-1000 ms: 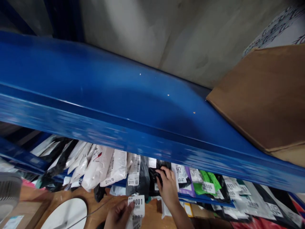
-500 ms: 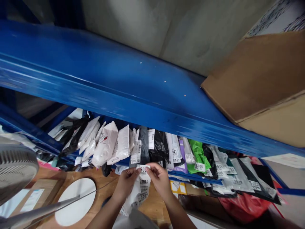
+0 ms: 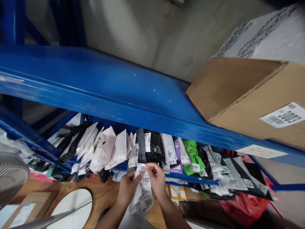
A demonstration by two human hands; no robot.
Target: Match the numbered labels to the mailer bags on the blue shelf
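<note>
Both my hands hold a strip of white numbered barcode labels (image 3: 144,187) low in the middle of the view. My left hand (image 3: 127,187) pinches its left edge near the top. My right hand (image 3: 156,179) pinches the top label from the right. The strip hangs down between them, printed with numbers such as 3002. Just behind my hands, a row of bagged parcels (image 3: 152,151) in white, black, purple and green stands on the lower blue shelf.
A blue metal shelf (image 3: 100,86) runs across the view above the parcels. A cardboard box (image 3: 240,95) with a label 3003 sits on it at the right. A fan (image 3: 11,175) and a wooden panel with a white round cutout (image 3: 71,206) are at lower left.
My right hand left the black parcel on the lower shelf and joined my left hand on the label strip. The view shifted, bringing the cardboard box more into sight.
</note>
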